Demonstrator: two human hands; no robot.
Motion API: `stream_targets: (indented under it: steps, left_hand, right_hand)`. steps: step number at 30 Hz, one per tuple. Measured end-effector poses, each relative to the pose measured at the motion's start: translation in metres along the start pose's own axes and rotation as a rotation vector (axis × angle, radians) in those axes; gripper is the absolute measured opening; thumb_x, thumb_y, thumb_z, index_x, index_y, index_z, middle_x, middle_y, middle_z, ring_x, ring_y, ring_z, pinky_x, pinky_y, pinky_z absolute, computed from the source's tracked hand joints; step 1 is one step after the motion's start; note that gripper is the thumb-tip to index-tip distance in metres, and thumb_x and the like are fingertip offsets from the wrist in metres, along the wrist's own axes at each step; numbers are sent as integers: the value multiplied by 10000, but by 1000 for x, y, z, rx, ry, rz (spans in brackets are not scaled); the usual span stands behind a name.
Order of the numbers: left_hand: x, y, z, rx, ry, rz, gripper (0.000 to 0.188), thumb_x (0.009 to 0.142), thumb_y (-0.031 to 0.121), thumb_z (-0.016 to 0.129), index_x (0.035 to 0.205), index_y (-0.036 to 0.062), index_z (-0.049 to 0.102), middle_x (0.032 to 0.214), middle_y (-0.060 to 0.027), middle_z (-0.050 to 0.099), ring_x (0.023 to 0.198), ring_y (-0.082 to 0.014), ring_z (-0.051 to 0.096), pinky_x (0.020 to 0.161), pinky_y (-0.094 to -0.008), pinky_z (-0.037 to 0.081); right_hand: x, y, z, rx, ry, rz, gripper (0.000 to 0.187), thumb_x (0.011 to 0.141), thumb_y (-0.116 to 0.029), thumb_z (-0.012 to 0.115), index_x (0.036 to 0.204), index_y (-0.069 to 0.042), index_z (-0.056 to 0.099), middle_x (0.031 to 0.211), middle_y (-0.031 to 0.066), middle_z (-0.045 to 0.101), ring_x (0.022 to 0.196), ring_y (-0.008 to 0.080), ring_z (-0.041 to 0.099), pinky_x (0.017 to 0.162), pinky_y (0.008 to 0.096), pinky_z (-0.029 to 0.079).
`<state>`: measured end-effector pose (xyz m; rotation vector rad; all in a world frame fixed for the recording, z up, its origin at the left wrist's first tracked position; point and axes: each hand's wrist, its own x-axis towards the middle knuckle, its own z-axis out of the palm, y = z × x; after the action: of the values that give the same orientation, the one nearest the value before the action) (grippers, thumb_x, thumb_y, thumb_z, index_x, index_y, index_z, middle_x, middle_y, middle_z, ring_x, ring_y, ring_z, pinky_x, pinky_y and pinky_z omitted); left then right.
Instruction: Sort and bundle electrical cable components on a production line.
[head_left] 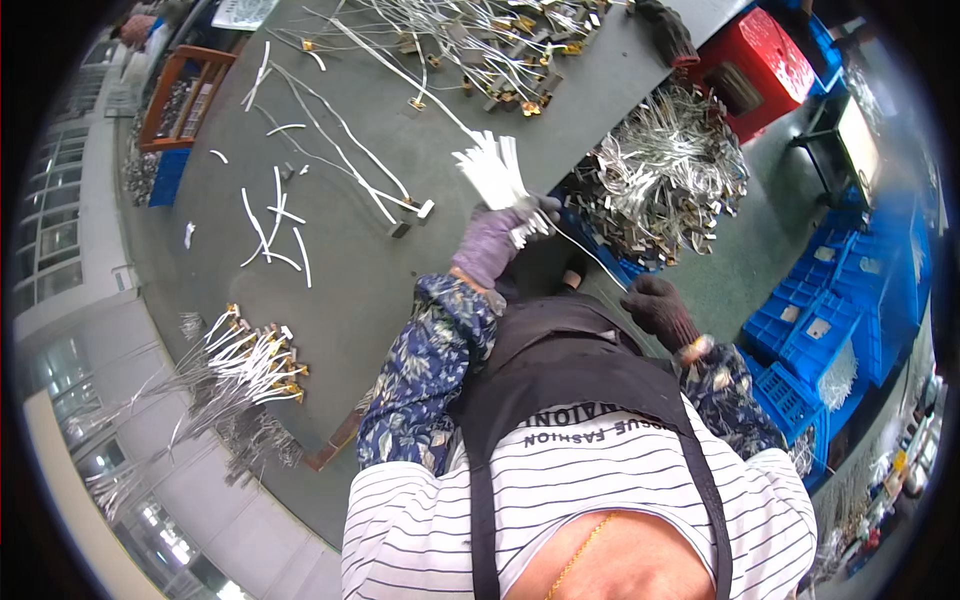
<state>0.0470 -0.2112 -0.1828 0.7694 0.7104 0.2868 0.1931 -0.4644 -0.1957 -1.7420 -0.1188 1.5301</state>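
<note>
My left hand [488, 242], in a purple glove, is closed around a bundle of short white sleeves [490, 178] over the table's near right edge. From that bundle a thin pale wire [592, 254] runs down and right to my right hand [660, 308]. The right hand wears a dark knit glove and its fingers are closed at the wire's end; the fingertips are partly hidden. Left of the bundle, long wires with small block ends [400, 228] lie on the grey table [345, 270]. Loose white sleeves [272, 215] are scattered farther left.
Wired parts form a heap [500, 55] at the table's far side. A white-sleeved bunch [255, 365] lies near the left edge. Beyond the right edge stand a heaped pile of wired parts [665, 175], a red box [770, 70] and blue crates [810, 320]. A dark glove [665, 30] rests at the far corner.
</note>
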Motion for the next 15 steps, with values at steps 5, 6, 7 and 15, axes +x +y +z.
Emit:
stream_targets:
  steps: [5,6,7,15]
  left_hand:
    - [16,59,-117,-401,186,418,207,918,227,555,980,32,585,864,-97,609,771,-196,594,684,-340,519]
    - [11,85,-102,-326,355,513,197,934,222,524,1016,51,577,875,-69,594,766,-192,575,686,-341,512]
    - [6,86,-114,-265,384,461,184,929,205,531,1013,48,578,884,-73,596,775,-193,579,683,-340,511]
    - [-6,59,-100,231,642,296,167,817,138,696,888,9,618,702,-16,587,566,-106,544,479,-254,444]
  right_hand:
    - [17,-11,6,-191,-118,-106,208,777,-221,684,822,-44,584,646,-26,504,584,79,441,536,244,379]
    - [23,-15,7,-262,-127,-170,217,781,-223,680,843,-38,583,665,-23,509,605,87,447,553,250,387]
    - [32,-25,17,-264,-128,-179,217,781,-223,680,843,-38,583,665,-23,509,605,87,447,553,250,387]
    - [87,-147,173,-338,-334,-422,624,782,-383,685,1279,-82,458,1180,157,557,1027,257,561,893,368,447]
